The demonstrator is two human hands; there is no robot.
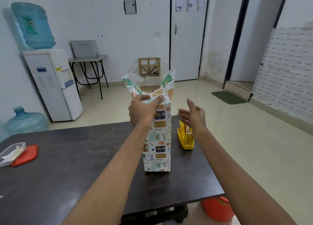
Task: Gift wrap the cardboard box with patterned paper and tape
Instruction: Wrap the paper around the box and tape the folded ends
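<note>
A tall box wrapped in white patterned paper (158, 140) stands upright on the dark table (76, 165). At its top the loose paper flares out in two flaps (166, 82). My left hand (143, 110) presses and pinches the paper's near edge down onto the top of the box. My right hand (193, 117) hovers to the right of the box with its fingers spread, holding nothing. Behind that hand, on the table, a yellow tape dispenser (185, 140) stands partly hidden by my wrist.
A clear food container with an orange lid (18, 154) lies at the table's left edge. An orange bucket (216, 209) sits on the floor under the table's right corner. A water dispenser (54, 84) and a spare bottle (25, 123) stand at the left wall.
</note>
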